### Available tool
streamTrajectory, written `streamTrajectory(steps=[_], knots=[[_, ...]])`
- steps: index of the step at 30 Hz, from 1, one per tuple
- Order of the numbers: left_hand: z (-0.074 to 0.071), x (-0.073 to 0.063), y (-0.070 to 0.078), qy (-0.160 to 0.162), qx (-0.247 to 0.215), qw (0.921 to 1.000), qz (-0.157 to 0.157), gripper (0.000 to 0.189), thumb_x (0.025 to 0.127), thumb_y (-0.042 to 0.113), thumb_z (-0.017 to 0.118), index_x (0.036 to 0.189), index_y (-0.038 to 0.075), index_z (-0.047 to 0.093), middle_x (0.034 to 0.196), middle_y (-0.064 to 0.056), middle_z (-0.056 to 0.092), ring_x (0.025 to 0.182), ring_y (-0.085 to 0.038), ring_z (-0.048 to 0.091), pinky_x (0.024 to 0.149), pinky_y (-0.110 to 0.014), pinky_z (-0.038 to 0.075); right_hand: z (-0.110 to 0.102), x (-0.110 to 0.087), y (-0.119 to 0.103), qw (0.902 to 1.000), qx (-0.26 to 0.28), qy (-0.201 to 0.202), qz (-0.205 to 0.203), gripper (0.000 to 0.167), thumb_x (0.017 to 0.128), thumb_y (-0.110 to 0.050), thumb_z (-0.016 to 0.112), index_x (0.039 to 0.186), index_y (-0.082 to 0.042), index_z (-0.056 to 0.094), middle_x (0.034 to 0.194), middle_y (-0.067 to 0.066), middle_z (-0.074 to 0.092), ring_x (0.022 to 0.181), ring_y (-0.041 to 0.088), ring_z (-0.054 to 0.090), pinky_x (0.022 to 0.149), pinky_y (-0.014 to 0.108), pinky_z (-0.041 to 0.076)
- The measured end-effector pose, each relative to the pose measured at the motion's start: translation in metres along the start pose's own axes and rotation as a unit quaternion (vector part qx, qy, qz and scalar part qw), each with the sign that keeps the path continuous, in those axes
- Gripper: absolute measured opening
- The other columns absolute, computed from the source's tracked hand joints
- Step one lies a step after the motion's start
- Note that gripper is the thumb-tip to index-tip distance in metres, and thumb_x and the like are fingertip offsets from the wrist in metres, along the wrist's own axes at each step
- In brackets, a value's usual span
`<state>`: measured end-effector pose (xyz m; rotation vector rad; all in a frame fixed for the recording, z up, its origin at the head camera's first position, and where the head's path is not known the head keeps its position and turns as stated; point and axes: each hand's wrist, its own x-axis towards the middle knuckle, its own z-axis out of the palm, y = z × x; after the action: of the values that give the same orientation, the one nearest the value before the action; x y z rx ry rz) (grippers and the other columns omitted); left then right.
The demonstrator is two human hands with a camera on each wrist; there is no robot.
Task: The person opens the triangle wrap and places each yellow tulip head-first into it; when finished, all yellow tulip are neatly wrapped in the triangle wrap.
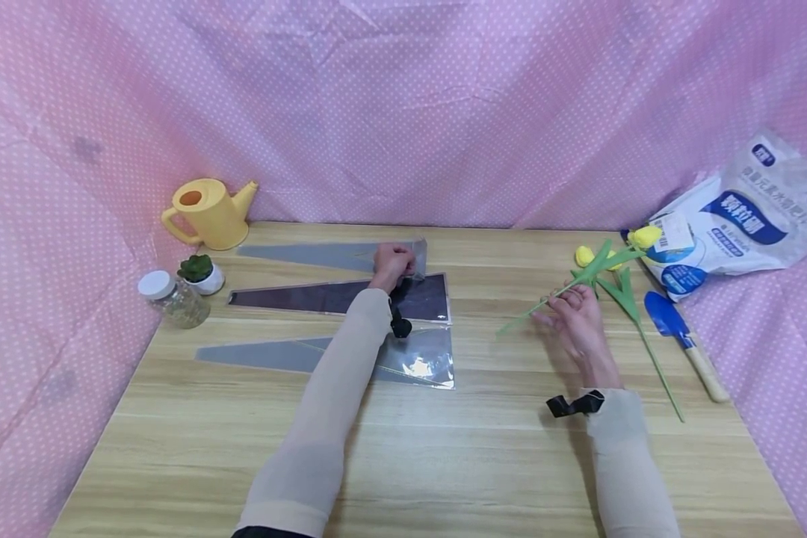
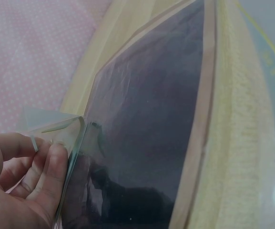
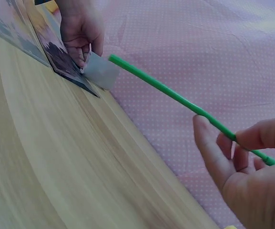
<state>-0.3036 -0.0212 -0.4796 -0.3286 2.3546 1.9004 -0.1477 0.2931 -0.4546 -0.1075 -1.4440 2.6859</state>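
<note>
At the wide end of the farthest tapered plastic flower sleeve (image 1: 302, 255), my left hand (image 1: 393, 263) pinches the clear film between thumb and fingers. In the left wrist view the pinched film (image 2: 56, 126) stands up from the table. My right hand (image 1: 581, 325) holds an artificial yellow tulip by its green stem (image 3: 161, 88), with the bare stem end pointing left toward the sleeves. A dark sleeve (image 1: 329, 297) and another grey, see-through sleeve (image 1: 255, 354) lie nearer, under and beside my left forearm. More yellow tulips (image 1: 584, 256) lie behind my right hand, partly hidden.
A yellow watering can (image 1: 218, 217), a small potted succulent (image 1: 205, 276) and a white-lidded jar (image 1: 181, 302) stand at the left. On the right are a blue trowel (image 1: 669, 317) with a wooden handle and a white printed bag (image 1: 746, 217). Pink dotted cloth (image 1: 403, 112) hangs behind the table.
</note>
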Motion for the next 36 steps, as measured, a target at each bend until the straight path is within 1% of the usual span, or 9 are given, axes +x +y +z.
streamTrajectory(steps=[4, 7, 11, 16, 20, 23, 31, 34, 36], knots=[[0.000, 0.000, 0.000, 0.005, 0.016, 0.9999, -0.001, 0.010, 0.084, 0.001, 0.064, 0.076, 0.002, 0.070, 0.058, 0.002, 0.056, 0.049, -0.010, 0.051, 0.051, -0.023, 0.045, 0.003, 0.004, 0.003, 0.9992, 0.034, 0.017, -0.014, 0.034, 0.096, 0.020, 0.040, 0.117, -0.006, 0.036, 0.091, 0.003, 0.061, 0.082, 0.014, 0.067, 0.072, 0.038, 0.064], [0.000, 0.000, 0.000, 0.007, 0.012, 0.9999, 0.002, 0.011, 0.084, 0.001, 0.064, 0.075, 0.002, 0.069, 0.057, 0.003, 0.055, 0.048, -0.010, 0.051, 0.050, -0.023, 0.045, 0.006, 0.006, 0.005, 0.9975, 0.060, 0.029, -0.021, 0.036, 0.096, 0.019, 0.041, 0.120, -0.008, 0.036, 0.095, 0.004, 0.058, 0.084, 0.016, 0.065, 0.073, 0.038, 0.064], [0.000, -0.001, 0.000, 0.003, -0.007, 1.0000, 0.002, 0.009, 0.085, 0.000, 0.063, 0.079, -0.001, 0.070, 0.058, 0.002, 0.057, 0.048, -0.009, 0.053, 0.052, -0.024, 0.048, 0.009, 0.009, 0.007, 0.9949, 0.083, 0.050, -0.028, 0.038, 0.095, 0.018, 0.044, 0.122, -0.008, 0.035, 0.098, 0.006, 0.053, 0.087, 0.018, 0.062, 0.075, 0.040, 0.063], [0.000, -0.001, 0.000, 0.004, -0.005, 1.0000, 0.002, 0.010, 0.085, 0.000, 0.063, 0.084, -0.002, 0.073, 0.060, 0.003, 0.059, 0.049, -0.007, 0.055, 0.053, -0.023, 0.051, 0.016, 0.015, 0.011, 0.9899, 0.105, 0.085, -0.045, 0.036, 0.094, 0.018, 0.045, 0.118, -0.007, 0.037, 0.098, 0.009, 0.052, 0.086, 0.021, 0.063, 0.074, 0.042, 0.063], [0.000, 0.000, 0.000, 0.004, -0.004, 1.0000, 0.005, 0.011, 0.085, 0.000, 0.063, 0.087, -0.003, 0.074, 0.060, 0.003, 0.059, 0.049, -0.007, 0.055, 0.054, -0.023, 0.052, 0.018, 0.020, 0.018, 0.9854, 0.127, 0.090, -0.068, 0.038, 0.094, 0.020, 0.045, 0.121, -0.004, 0.035, 0.095, 0.011, 0.053, 0.084, 0.025, 0.064, 0.071, 0.044, 0.063], [0.001, -0.001, 0.000, 0.003, -0.001, 1.0000, 0.006, 0.011, 0.086, 0.001, 0.064, 0.086, -0.002, 0.074, 0.061, 0.002, 0.060, 0.050, -0.009, 0.056, 0.055, -0.025, 0.051, 0.019, 0.023, 0.021, 0.9843, 0.132, 0.089, -0.075, 0.039, 0.094, 0.019, 0.045, 0.124, -0.003, 0.033, 0.096, 0.011, 0.053, 0.084, 0.025, 0.065, 0.071, 0.043, 0.064], [0.001, 0.000, -0.001, 0.003, -0.001, 0.9999, -0.011, 0.010, 0.086, 0.002, 0.065, 0.081, 0.002, 0.073, 0.062, 0.000, 0.059, 0.051, -0.013, 0.052, 0.050, -0.024, 0.044, 0.022, 0.030, 0.026, 0.9812, 0.140, 0.104, -0.082, 0.038, 0.093, 0.020, 0.046, 0.121, -0.003, 0.033, 0.097, 0.010, 0.048, 0.081, 0.024, 0.064, 0.068, 0.043, 0.064], [0.000, 0.001, -0.001, 0.000, -0.005, 0.9999, -0.014, 0.012, 0.087, 0.002, 0.064, 0.077, 0.003, 0.071, 0.060, -0.001, 0.058, 0.051, -0.014, 0.050, 0.049, -0.025, 0.042, 0.024, 0.033, 0.026, 0.9813, 0.131, 0.116, -0.080, 0.040, 0.093, 0.019, 0.046, 0.123, -0.004, 0.032, 0.098, 0.011, 0.048, 0.082, 0.022, 0.063, 0.072, 0.044, 0.063], [0.000, 0.001, -0.001, -0.002, -0.013, 0.9998, -0.014, 0.013, 0.087, 0.001, 0.063, 0.075, 0.003, 0.069, 0.059, -0.001, 0.056, 0.050, -0.014, 0.048, 0.048, -0.025, 0.040, 0.027, 0.035, 0.025, 0.9809, 0.126, 0.126, -0.078, 0.041, 0.093, 0.019, 0.047, 0.124, -0.005, 0.032, 0.098, 0.009, 0.047, 0.082, 0.020, 0.061, 0.075, 0.045, 0.063]])
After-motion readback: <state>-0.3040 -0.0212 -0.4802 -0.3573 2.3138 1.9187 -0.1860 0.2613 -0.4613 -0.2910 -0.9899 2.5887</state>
